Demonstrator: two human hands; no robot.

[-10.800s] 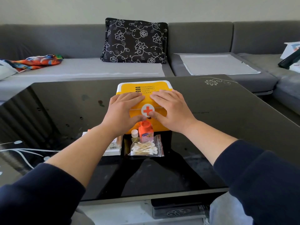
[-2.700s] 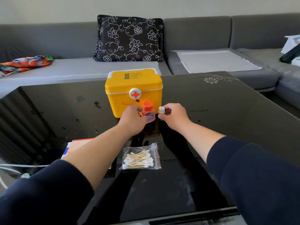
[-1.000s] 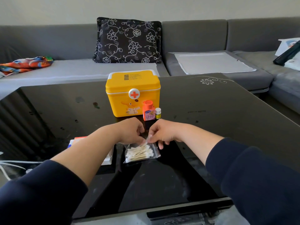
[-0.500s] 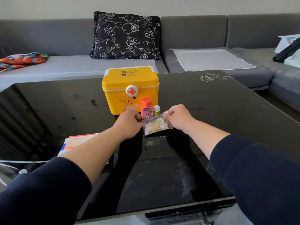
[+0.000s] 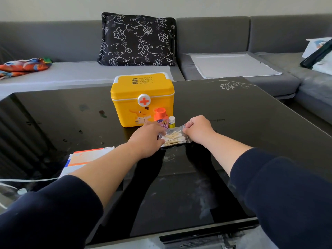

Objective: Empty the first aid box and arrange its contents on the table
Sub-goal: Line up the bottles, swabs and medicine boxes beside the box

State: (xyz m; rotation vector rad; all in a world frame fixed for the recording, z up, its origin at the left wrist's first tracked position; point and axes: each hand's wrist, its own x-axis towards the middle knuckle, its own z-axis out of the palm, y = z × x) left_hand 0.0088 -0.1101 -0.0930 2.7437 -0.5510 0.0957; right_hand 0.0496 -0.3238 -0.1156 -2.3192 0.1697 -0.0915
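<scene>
Flat box: lying apart at left, unsorted. Your left hand and right hand: fingers curling, pinching opposite edges of the swab bag, lining it before orange bottle, vial and shut first aid box.

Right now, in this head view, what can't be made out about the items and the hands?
- First aid box: lid closed, so any contents left are hidden.
- Flat carton: near end covered by the left forearm; print too small.
- Orange-capped bottle and small vial: labels too small.
- Swab bag: left edge hidden under the left hand; right hand pinches its corner.
</scene>
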